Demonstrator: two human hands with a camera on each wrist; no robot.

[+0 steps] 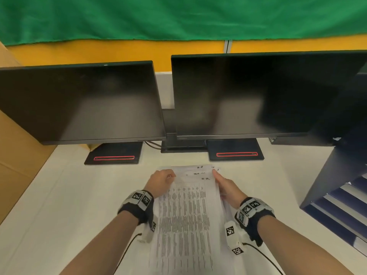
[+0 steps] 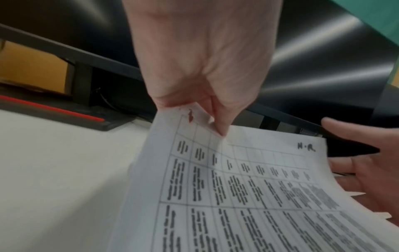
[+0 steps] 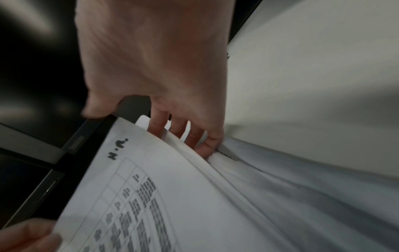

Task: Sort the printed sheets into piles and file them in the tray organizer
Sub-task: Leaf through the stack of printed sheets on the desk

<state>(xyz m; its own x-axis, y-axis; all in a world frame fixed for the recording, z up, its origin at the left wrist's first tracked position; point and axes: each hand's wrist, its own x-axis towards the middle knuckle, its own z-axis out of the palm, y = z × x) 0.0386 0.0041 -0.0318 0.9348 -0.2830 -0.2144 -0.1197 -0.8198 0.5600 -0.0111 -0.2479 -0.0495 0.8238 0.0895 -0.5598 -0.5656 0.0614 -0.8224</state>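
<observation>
A stack of printed sheets (image 1: 184, 221) with dense tables is held between both hands over the white desk (image 1: 69, 205). My left hand (image 1: 168, 176) pinches the top-left corner of the top sheet (image 2: 248, 196), thumb and forefinger closed on it beside a red mark (image 2: 190, 116). My right hand (image 1: 218, 181) holds the stack's right edge. Its fingers (image 3: 194, 141) are tucked in between the sheets (image 3: 162, 196), and its thumb lies at the top corner near the handwritten letters (image 3: 117, 149). The dark blue tray organizer (image 1: 337, 195) stands at the right, its slots facing me.
Two dark monitors (image 1: 83, 104) (image 1: 258, 94) stand behind the sheets on black bases (image 1: 114, 153) (image 1: 235, 149) with red strips. A cardboard box (image 1: 17, 151) sits at the left edge. Green cloth hangs behind.
</observation>
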